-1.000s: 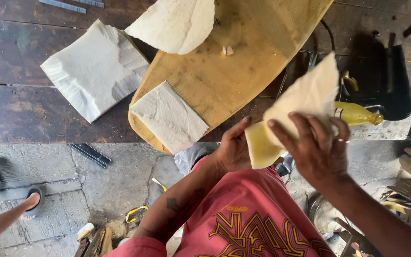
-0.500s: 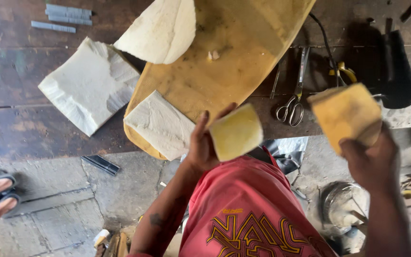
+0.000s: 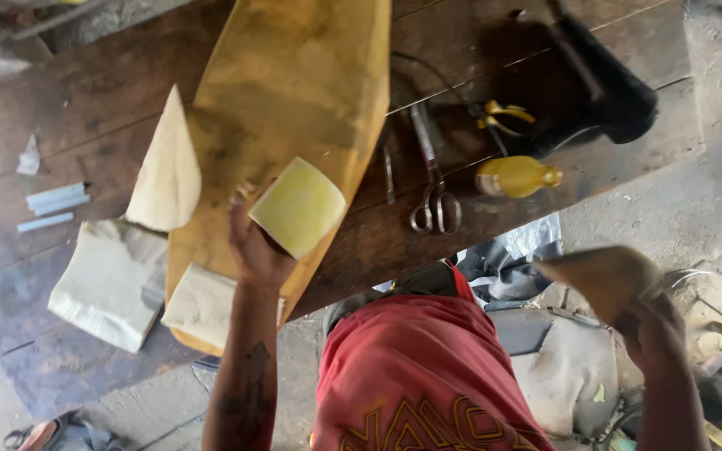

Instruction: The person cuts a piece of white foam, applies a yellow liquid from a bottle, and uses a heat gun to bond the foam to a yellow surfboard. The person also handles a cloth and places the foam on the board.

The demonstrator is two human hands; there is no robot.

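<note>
The left hand [image 3: 254, 242] was raised over the near edge of the big yellow-brown board [image 3: 294, 92] that lay across the dark wooden workbench [image 3: 85, 108], and it gripped a pale yellow square piece [image 3: 297, 206] by its lower left corner, thumb and fingers closed on it. The piece stood tilted, its flat face turned up toward the camera, over the board's lower right part. The right hand [image 3: 658, 334] was well apart from the board, off past the bench's edge to the right, and it clutched a tan folded piece [image 3: 602, 276] from below; that piece was blurred, so its exact shape could not be told. The two held pieces were far from each other, with the person's red shirt [image 3: 428, 376] between and below them.

On the board's left edge leaned a cream pointed sheet [image 3: 167, 167], and a cream square sheet [image 3: 202, 305] rested on the board's near end, just below the left hand. Left of the board lay a larger cream stack of sheets [image 3: 110, 284]. Right of the board, on the bench, lay scissors [image 3: 433, 188], then a yellow bottle [image 3: 516, 176] on its side, and beyond it a black brush [image 3: 603, 83].
</note>
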